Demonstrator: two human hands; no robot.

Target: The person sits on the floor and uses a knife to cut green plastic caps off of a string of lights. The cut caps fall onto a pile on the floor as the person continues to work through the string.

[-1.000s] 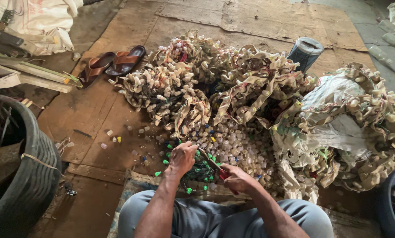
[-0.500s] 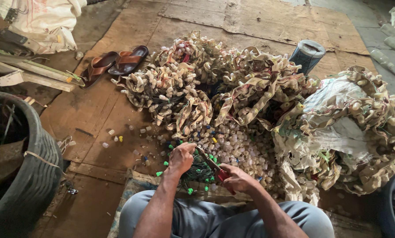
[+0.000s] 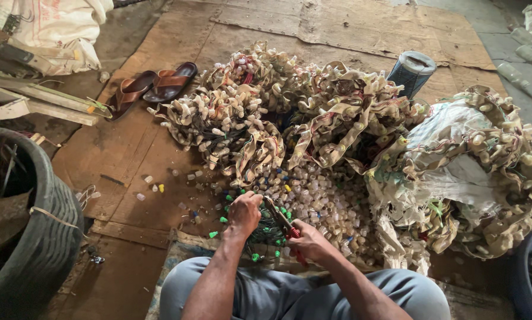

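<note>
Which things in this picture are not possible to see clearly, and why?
All in the head view:
- Left hand: what it grips is covered by its own fingers.
- Cutters: the handles are inside the right hand; the tip is too small to show what it meets.
- Green wire bundle: partly under both hands.
- Tyre: cut off by the left edge.
- Small caps: too small to tell apart.
</note>
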